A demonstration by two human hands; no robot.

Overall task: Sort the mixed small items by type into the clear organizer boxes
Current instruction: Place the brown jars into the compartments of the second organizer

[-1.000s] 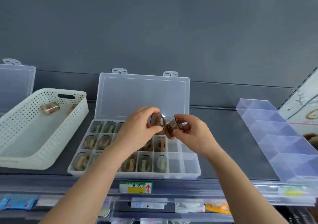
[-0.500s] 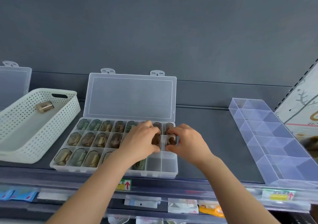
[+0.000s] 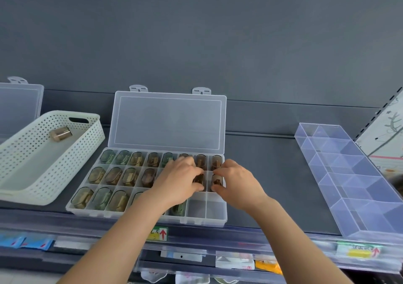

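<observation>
Bare shelf between organizer box and divider tray; upright lid behind

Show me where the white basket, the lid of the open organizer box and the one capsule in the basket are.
white basket (image 3: pixel 24 146), head view, perforated left wall.
organizer lid (image 3: pixel 168 122), head view, middle of clear panel.
capsule in basket (image 3: pixel 61 133), head view, its brown side.

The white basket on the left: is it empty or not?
Not empty. The white basket holds one small brown item, lying on its side near the handle end.
</observation>
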